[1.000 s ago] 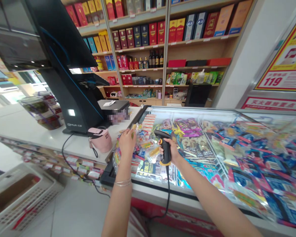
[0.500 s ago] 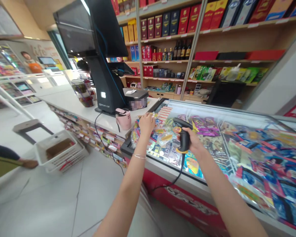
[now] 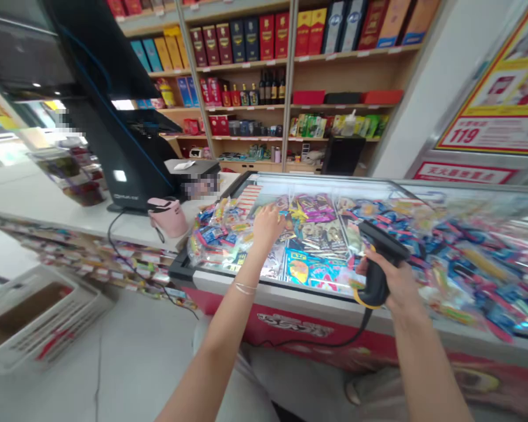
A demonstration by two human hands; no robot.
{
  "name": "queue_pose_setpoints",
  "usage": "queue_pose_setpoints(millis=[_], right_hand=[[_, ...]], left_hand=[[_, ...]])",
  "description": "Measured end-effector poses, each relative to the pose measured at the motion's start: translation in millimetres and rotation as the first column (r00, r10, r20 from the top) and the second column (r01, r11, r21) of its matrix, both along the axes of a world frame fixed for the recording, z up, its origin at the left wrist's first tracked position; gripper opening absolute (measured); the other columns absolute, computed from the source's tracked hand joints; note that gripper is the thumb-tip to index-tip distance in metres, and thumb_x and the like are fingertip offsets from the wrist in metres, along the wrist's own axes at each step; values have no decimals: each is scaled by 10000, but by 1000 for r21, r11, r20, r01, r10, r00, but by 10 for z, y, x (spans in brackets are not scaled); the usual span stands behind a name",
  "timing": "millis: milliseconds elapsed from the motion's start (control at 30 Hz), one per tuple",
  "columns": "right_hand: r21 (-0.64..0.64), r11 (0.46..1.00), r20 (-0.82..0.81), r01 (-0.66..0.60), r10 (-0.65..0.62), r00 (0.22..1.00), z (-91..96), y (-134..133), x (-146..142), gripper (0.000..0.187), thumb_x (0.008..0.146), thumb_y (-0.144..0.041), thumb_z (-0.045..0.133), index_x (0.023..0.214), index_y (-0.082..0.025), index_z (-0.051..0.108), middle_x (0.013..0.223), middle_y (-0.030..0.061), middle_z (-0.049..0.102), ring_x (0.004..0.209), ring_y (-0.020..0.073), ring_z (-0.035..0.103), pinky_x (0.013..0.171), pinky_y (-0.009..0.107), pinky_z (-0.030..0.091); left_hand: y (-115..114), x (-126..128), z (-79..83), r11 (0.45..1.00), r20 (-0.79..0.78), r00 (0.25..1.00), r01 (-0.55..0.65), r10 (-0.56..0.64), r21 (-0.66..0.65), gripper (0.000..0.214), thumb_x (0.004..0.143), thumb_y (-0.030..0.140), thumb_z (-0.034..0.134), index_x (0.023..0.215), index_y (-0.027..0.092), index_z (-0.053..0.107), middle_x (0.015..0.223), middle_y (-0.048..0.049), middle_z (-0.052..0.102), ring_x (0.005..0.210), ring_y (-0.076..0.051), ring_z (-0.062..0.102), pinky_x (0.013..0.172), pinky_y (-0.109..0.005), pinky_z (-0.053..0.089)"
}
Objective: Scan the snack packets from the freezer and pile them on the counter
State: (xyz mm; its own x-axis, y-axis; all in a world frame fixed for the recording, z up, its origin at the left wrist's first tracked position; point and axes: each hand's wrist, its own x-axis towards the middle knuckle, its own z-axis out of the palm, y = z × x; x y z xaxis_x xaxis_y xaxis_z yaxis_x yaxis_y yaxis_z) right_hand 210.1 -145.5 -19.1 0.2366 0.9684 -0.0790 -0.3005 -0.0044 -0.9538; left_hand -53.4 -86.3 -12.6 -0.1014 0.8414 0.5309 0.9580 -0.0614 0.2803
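The scanner [image 3: 378, 275] is up over the front edge of the freezer [image 3: 308, 296], gripped in the right hand [image 3: 402, 287], fingers wrapped about its handle and its head turned to the left. Its cable [image 3: 361, 333] drops and loops away along the freezer's front. The left hand [image 3: 269, 224] is stretched out over the glass; from here I can't tell whether its fingers have hold of anything. One heap of packets [image 3: 215, 231] sits just left of that hand, and a wider spread of wrappers [image 3: 462, 269] lies right of the scanner. Beyond the left end, a pink cup [image 3: 169, 220] and a terminal [image 3: 136, 176] stand on the white bench [image 3: 22, 190]. Boxed bottles [image 3: 273, 35] line the shelves behind.
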Motion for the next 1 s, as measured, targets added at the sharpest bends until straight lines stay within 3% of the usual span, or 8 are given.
queue_pose_setpoints(millis=[200, 367, 533, 667, 733, 867, 1000], right_hand=[[28, 961, 88, 275, -277, 957, -62, -106, 638, 331, 477, -352, 845, 630, -159, 623, 451, 2, 592, 360, 161, 549, 371, 277, 491], [26, 959, 190, 284, -283, 940, -165, -179, 955, 316, 521, -370, 832, 659, -156, 644, 490, 14, 612, 405, 167, 564, 398, 280, 484], [16, 964, 199, 266, -263, 944, -209, -195, 1073, 293, 552, -383, 819, 643, -162, 650, 490, 19, 606, 410, 165, 545, 411, 294, 480], [4, 956, 163, 294, -290, 943, -235, -188, 1110, 295, 550, -389, 813, 648, -168, 644, 484, 13, 599, 401, 166, 533, 402, 300, 470], [1, 955, 162, 298, -294, 942, -268, -186, 1122, 300, 557, -396, 809, 650, -166, 641, 481, 9, 595, 394, 163, 528, 395, 296, 462], [27, 960, 216, 278, -278, 936, -354, -178, 1120, 300, 601, -423, 781, 684, -165, 651, 504, 11, 609, 405, 166, 541, 409, 294, 462], [44, 962, 344, 268, -267, 900, -355, -196, 1051, 296, 651, -456, 731, 644, -176, 635, 508, 29, 625, 423, 183, 569, 441, 301, 470]], left_hand=[[135, 577, 84, 978, 43, 977, 207, -207, 6, 263, 888, 254, 496, 1085, 222, 668, 1293, -62, 601, 1169, -222, 556, 994, -344, 451], [314, 1032, 92, 916, 69, 920, 391, -386, -92, 266, 886, 265, 496, 1085, 221, 667, 1176, -57, 661, 1086, -214, 605, 940, -316, 465], [451, 1473, -102, 790, 45, 838, 529, -544, -309, 314, 860, 425, 544, 1047, 212, 682, 1071, -81, 683, 990, -238, 634, 861, -319, 477], [504, 1620, -341, 624, -3, 696, 643, -718, -443, 458, 712, 546, 682, 1014, 201, 683, 1061, -97, 667, 1038, -262, 596, 903, -334, 447], [495, 1640, -426, 583, -19, 648, 672, -761, -456, 507, 641, 556, 734, 985, 188, 676, 1045, -104, 660, 1035, -272, 583, 916, -352, 434], [429, 1634, -478, 577, 46, 657, 692, -753, -434, 518, 628, 453, 752, 1047, 178, 619, 937, -92, 679, 895, -267, 618, 802, -342, 463], [445, 1569, -454, 655, 248, 727, 685, -640, -318, 493, 692, 325, 697, 1148, 194, 563, 881, -53, 695, 795, -232, 651, 717, -305, 481]])
